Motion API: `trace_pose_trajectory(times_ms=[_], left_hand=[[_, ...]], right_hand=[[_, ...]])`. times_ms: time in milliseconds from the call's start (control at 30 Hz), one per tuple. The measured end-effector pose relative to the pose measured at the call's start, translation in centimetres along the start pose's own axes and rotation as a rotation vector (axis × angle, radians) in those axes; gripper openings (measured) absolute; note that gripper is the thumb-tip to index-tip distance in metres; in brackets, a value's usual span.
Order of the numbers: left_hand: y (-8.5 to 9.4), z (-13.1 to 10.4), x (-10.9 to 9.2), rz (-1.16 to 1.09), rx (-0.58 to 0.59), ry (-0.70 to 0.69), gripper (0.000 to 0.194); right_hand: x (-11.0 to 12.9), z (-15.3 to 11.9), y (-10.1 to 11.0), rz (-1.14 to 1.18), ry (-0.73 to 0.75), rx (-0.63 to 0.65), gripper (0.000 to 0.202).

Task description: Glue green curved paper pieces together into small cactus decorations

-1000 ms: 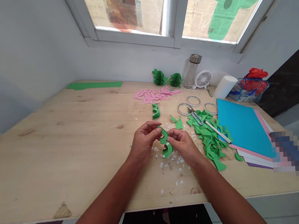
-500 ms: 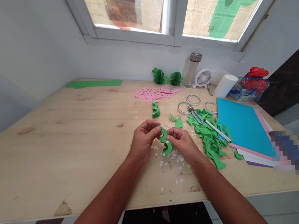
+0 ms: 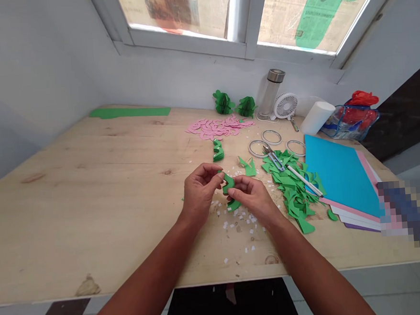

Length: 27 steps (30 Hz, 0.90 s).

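Note:
Between both hands is a curvy green paper cutout (image 3: 229, 183), held above the table. My left hand (image 3: 201, 189) pinches its upper left end between thumb and fingers. My right hand (image 3: 250, 195) is closed on its right side, the thumb lying across the middle and hiding part of it. Just beyond the hands stands a small stack of similar green cutouts (image 3: 217, 150) with white patches on it. A green scrap (image 3: 247, 166) lies beyond my right hand. Many tiny white paper bits (image 3: 250, 220) are scattered beneath the hands.
Right of my hands lies a heap of green scraps (image 3: 295, 194) with thread snips (image 3: 274, 158) and a white pen (image 3: 305, 182) on top. Tape rolls (image 3: 271, 137), blue paper (image 3: 341, 177), pink cutouts (image 3: 217, 127), a bottle (image 3: 270, 95) and a fan (image 3: 285, 106) sit farther back.
The green cutout has turned in my hands, so its white patches no longer show plainly. My right thumb now covers more of its middle. The view has shifted slightly.

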<state>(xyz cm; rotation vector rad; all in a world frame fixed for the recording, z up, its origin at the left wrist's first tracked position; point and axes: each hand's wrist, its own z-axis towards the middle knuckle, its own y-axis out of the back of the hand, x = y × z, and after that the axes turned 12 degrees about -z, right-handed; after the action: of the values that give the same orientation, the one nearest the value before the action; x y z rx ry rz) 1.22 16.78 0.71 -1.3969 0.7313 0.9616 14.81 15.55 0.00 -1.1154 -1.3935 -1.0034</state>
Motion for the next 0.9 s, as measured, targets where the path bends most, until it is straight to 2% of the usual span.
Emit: trace_pose_trajectory(times_ms=[133,333,433,633,900], left_hand=[[0.0,-0.1,0.1,0.034,0.012,-0.034,0.011],[0.0,-0.1,0.1,0.015,0.052,-0.065,0.028],[0.0,-0.3,-0.2,0.062,0.045,-0.119,0.019],[0.0,-0.5,-0.8,0.22,0.263,-0.113,0.011],[0.4,-0.3,-0.5,0.38,0.389,-0.189,0.014]], right_hand=[[-0.2,0.1,0.1,0.02,-0.001,0.009,0.027],[-0.1,0.1,0.3,0.124,-0.02,-0.023,0.027],[-0.2,0.2,0.4,0.174,-0.02,-0.041,0.026],[-0.2,0.3,0.6,0.261,0.006,-0.079,0.024],[0.1,0.2,0.6,0.3,0.027,-0.064,0.023]])
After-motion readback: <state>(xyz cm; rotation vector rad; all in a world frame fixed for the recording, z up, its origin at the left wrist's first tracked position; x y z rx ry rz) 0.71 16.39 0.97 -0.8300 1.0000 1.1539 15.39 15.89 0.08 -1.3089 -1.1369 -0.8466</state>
